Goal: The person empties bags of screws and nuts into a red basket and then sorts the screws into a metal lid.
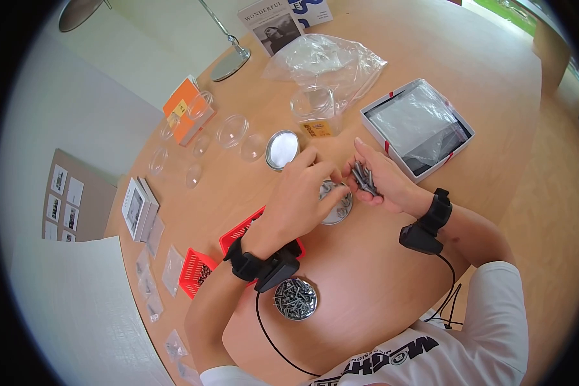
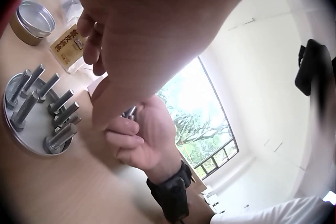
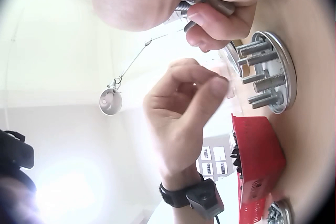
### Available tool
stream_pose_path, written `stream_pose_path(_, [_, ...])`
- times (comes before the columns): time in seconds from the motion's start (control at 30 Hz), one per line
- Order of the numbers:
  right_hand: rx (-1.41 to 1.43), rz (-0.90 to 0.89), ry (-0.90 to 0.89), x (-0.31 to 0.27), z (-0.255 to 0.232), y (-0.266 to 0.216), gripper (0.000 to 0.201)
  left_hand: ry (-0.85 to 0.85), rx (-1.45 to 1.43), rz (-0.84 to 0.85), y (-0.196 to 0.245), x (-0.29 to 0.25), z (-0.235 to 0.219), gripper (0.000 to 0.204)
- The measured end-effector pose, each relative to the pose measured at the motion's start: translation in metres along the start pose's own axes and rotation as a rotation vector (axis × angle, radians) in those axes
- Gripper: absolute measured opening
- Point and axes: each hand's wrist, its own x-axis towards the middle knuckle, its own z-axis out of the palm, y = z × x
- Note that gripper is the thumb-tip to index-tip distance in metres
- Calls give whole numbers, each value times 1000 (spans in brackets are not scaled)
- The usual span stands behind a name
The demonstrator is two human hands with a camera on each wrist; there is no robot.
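My right hand [image 1: 389, 180] is turned palm up, its fingers curled round several metal bolts [image 1: 365, 179]. My left hand [image 1: 299, 199] hovers beside it with bent fingers. A gap shows between its thumb and forefinger, and nothing is visible between them. Under the hands sits a shallow round metal lid [image 2: 35, 136], partly covered by the left hand in the head view. Several hex-head bolts [image 2: 24, 111] stand upright in it on their heads, threaded ends up, spaced apart.
Red plastic baskets [image 3: 262, 158] with dark small parts and a round tin of screws [image 1: 295, 299] lie near the left forearm. Beyond are an open tin [image 1: 282, 150], clear plastic containers [image 1: 232, 131], a plastic bag [image 1: 328, 61] and a white box [image 1: 418, 128] on the right.
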Motion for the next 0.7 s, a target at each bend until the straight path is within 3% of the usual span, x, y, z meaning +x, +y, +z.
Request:
stream_pose_path(0.13, [-36, 8, -144, -5, 4, 0, 64, 68, 34, 82, 2, 7, -2, 23])
stream_pose_path(0.33, [-81, 43, -106, -10, 11, -2, 62, 0, -3, 145, -7, 7, 7, 23])
stream_pose_path(0.43, [-169, 26, -187, -12, 12, -2, 60, -60, -84, 83, -2, 8, 2, 20])
stream_pose_path(0.53, [-219, 14, -235, -10, 9, -2, 60, -2, -104, 140, -10, 8, 4, 16])
stream_pose_path(0.7, [-228, -24, -215, -14, 12, -8, 56, 29, -176, -14, -1, 7, -7, 16])
